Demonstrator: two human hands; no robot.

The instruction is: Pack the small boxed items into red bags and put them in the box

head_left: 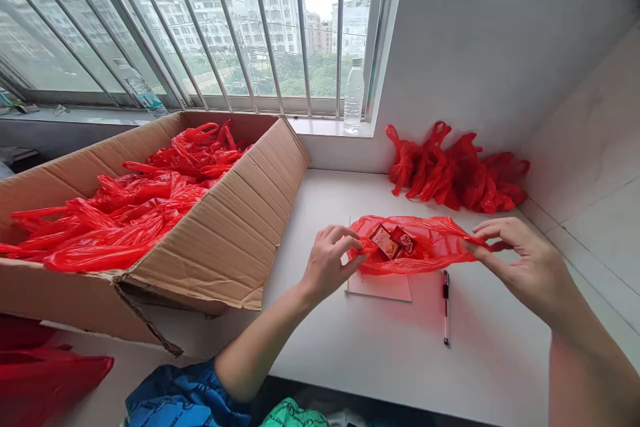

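Note:
A red plastic bag (pixel 430 247) is stretched sideways above the white table, its mouth spread so the inside shows. Inside lie small wrapped snack packets (pixel 387 241), one with a pale label and one darker red. My left hand (pixel 333 257) pinches the bag's left edge between thumb and fingers. On the other side, my right hand (pixel 530 267) grips the right end between thumb and forefinger. Partly under the bag is a sheet of paper or notebook (pixel 383 287), and a black-capped pen (pixel 446 310) lies beside it.
A large open cardboard box (pixel 235 233) full of red plastic bags (pixel 150 193) stands at left. More red bags (pixel 455 167) are lined up against the back wall. A clear bottle (pixel 354 97) is on the windowsill. More red plastic (pixel 45 373) lies at lower left.

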